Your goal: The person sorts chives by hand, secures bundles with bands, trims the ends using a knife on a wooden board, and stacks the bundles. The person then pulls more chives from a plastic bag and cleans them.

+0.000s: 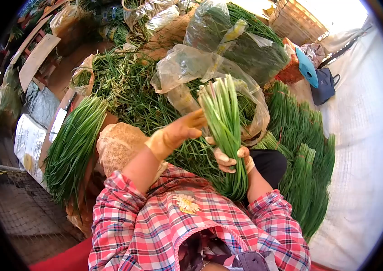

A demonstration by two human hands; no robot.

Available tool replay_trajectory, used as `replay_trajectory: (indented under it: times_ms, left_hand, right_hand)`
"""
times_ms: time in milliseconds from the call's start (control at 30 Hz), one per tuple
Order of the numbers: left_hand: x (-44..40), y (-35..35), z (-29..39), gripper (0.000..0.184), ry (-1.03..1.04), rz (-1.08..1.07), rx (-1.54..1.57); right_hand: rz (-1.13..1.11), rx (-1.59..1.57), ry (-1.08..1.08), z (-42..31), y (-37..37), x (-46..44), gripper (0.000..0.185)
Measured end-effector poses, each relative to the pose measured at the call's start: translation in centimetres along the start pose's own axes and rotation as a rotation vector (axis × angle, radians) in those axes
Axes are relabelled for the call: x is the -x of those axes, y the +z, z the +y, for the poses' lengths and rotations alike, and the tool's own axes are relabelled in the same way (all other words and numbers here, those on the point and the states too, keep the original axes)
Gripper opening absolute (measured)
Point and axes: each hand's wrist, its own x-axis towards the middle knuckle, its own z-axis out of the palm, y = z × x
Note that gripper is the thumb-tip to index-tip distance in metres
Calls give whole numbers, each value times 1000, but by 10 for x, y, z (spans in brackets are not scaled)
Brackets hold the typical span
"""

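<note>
A bunch of chives point(222, 115) stands nearly upright in front of my chest, its pale cut ends on top and its green leaves hanging down. My right hand point(232, 159), in a thin pale glove, wraps round the middle of the bunch. On the other side, my left hand point(183, 127) wears an orange-yellow glove. Its fingers are stretched out flat beside the upper stalks; whether they touch is unclear. Below and beyond the hands lies a heap of loose chives point(130, 86). A clear plastic bag point(187, 63) sits just behind the bunch.
Another bunch of chives point(76, 144) rests at the left on a board. Several bunches point(302, 171) are stacked at the right by a white sheet point(359, 180). Farther back are a filled plastic bag point(255, 56), a wicker basket point(297, 20) and a blue item point(307, 67).
</note>
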Motion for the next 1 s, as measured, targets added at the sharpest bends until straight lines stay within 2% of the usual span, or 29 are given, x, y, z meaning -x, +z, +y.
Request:
replay_trajectory:
  times_ms: [33, 67, 133, 200, 267, 300, 367, 433, 467, 533, 567, 633, 667, 733, 767, 800, 867, 900, 1000]
  left_hand:
    - [-12, 23, 17, 105, 10, -113, 101]
    - [-14, 28, 12, 95, 19, -33, 280]
    - [-28, 49, 19, 84, 103, 122, 423]
    - [-28, 52, 26, 77, 123, 162, 456]
    - [-26, 37, 16, 76, 38, 263, 355]
    - [-27, 35, 15, 71, 86, 329, 385]
    - [-24, 31, 18, 69, 61, 359, 340]
    - [-24, 35, 24, 62, 22, 401, 285]
    - [-25, 39, 25, 62, 19, 402, 284]
    - [-29, 44, 27, 55, -47, 478, 180]
    - [-30, 46, 28, 43, -40, 494, 132]
    - [-29, 45, 29, 38, -36, 468, 142]
    - [-27, 44, 29, 34, -34, 444, 150]
    - [-17, 39, 31, 33, -50, 413, 241]
    - [-13, 36, 31, 35, 6, 385, 319]
    - [-10, 34, 30, 38, 59, 356, 399]
    - [-5, 28, 28, 43, 54, 353, 417]
    - [-4, 26, 28, 44, 55, 329, 448]
    - [-2, 28, 26, 43, 76, 365, 502]
  right_hand:
    - [-8, -14, 63, 4, 0, -5, 83]
    - [-16, -26, 127, 10, -1, -11, 82]
    - [-164, -147, 173, 23, -13, -23, 79]
    - [-121, -110, 236, 17, -24, -24, 79]
    - [208, 208, 311, -1, 5, -19, 78]
    - [270, 510, 268, -12, -14, -19, 76]
    - [363, 605, -84, -40, -7, -27, 83]
    - [403, 944, -289, -82, 14, -39, 90]
    - [398, 1205, -340, -91, 43, -52, 93]
    - [303, 1715, -445, -95, 79, -82, 78]
    - [304, 1716, -445, -95, 75, -97, 78]
    - [99, 2539, -425, -91, 66, -120, 55]
    - [96, 2537, -424, -86, 68, -124, 55]
    - [313, 1759, -236, -80, 77, -130, 39]
    - [279, 1562, -222, -81, 62, -130, 43]
    - [278, 1560, -219, -76, 63, -130, 43]
    - [315, 1606, -402, -64, 67, -129, 50]
    - [277, 1592, -372, -64, 58, -130, 67]
    - [287, 1475, -391, -48, 40, -129, 70]
